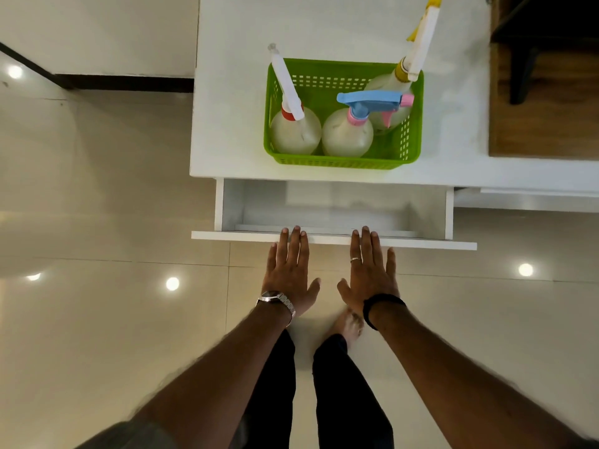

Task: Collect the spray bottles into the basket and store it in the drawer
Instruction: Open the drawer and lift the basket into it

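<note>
Bottles (346, 131) all in basket (343, 161) on surface (233, 92). Drawer (334, 236) open, my left hand (288, 270) and right hand (369, 270) spread flat, empty. Next: lift basket in.

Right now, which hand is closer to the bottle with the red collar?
Left. The left hand rests on the drawer front almost straight below the red-collared bottle; the right hand sits farther to the side.

Green basket (343, 162) (three bottles (346, 134) upright) above open drawer (334, 237).
</note>
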